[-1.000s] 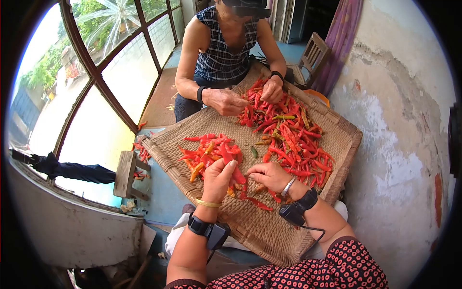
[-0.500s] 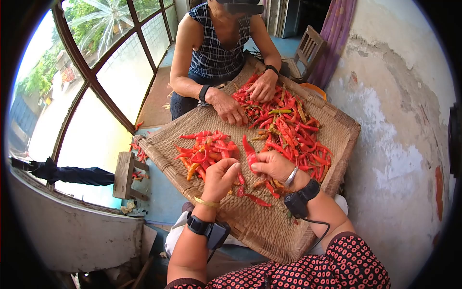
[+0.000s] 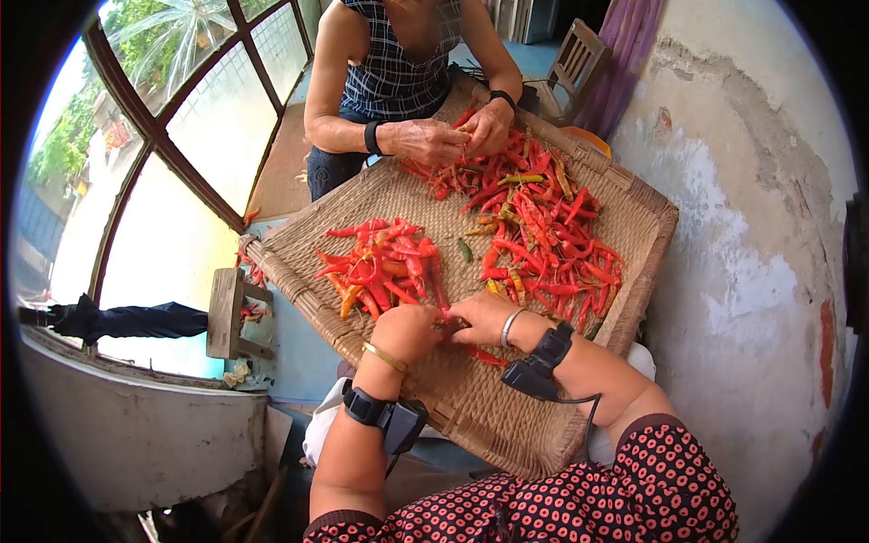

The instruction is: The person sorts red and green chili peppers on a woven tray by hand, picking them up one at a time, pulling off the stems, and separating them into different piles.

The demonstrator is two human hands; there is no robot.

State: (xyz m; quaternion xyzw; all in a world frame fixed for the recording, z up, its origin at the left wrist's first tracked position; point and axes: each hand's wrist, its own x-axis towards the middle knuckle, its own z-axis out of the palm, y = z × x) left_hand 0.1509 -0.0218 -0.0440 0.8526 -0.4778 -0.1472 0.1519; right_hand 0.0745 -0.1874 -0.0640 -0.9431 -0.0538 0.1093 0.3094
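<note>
My left hand [image 3: 405, 333] is closed above the near side of the woven tray [image 3: 516, 425], its fingertips mostly hidden behind the hand. Right against it, my right hand [image 3: 487, 318] is curled shut. A blurred red chili pepper [image 3: 440, 282] sticks up from between the two hands, and my right fingers appear to grip its lower end. Beyond my left hand lies a smaller pile of red and orange chili peppers [image 3: 376, 262]. A larger chili heap [image 3: 543, 235] covers the tray's right and far part. One red chili [image 3: 489, 358] lies just below my right hand.
Across the tray sits another person, whose hands [image 3: 457, 140] meet over the heap's far end. A small green chili [image 3: 465, 251] lies between the piles. A wooden stool [image 3: 226, 312] and a folded umbrella [image 3: 145, 321] are at left; a rough wall [image 3: 733, 226] stands at right.
My hands have come together and down, carrying the chili left towards the smaller pile. The other person's hands have lifted and met. A green chili now shows between the piles.
</note>
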